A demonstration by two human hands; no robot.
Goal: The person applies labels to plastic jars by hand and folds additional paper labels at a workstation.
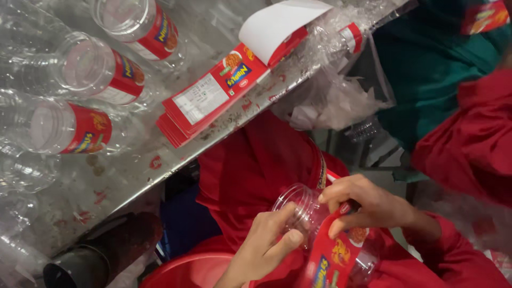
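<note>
Step in hand: label going onto clear jar (306, 210). Left hand (264, 248) grips jar near mouth; right hand (368, 205) pinches red label (328, 258) against jar side, just below fingers. Next likely calls for smoothing label round, wrinkle-free.

The clear plastic jar (306, 210) carries a red label (333, 256) with yellow and blue print. Red-and-white labels (205, 98) lie stacked on the grey metal table (160, 160), beside clear jars (80, 74) banded red.
</note>
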